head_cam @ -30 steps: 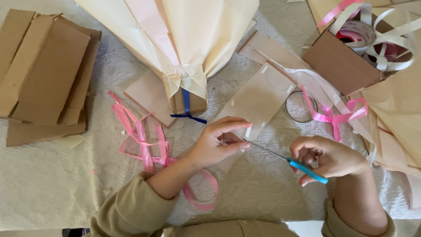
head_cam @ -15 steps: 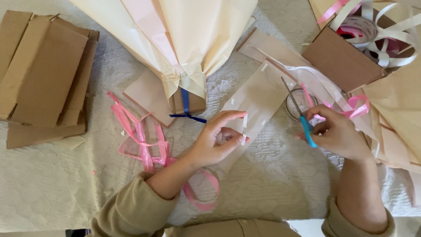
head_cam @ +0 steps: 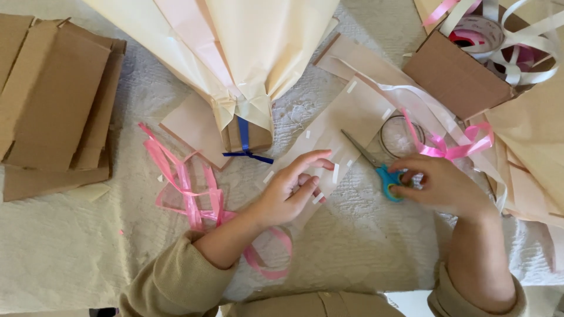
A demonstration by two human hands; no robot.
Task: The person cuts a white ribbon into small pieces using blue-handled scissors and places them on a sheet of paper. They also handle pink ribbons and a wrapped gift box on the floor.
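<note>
At centre frame, my left hand (head_cam: 291, 191) pinches the paper strip (head_cam: 341, 123); my right hand (head_cam: 440, 185) fingers clamp the scissors (head_cam: 376, 167).

Work surface covered edge to edge by a cream quilted cloth (head_cam: 76, 258) with a faint raised pattern; cloth lies mostly flat, slightly rumpled at lower left; light is soft, even, daylight-like; shadows weak and short; no wall, floor, window or furniture legs in view; a pale strip shows at the bottom edge, kind unclear.
</note>
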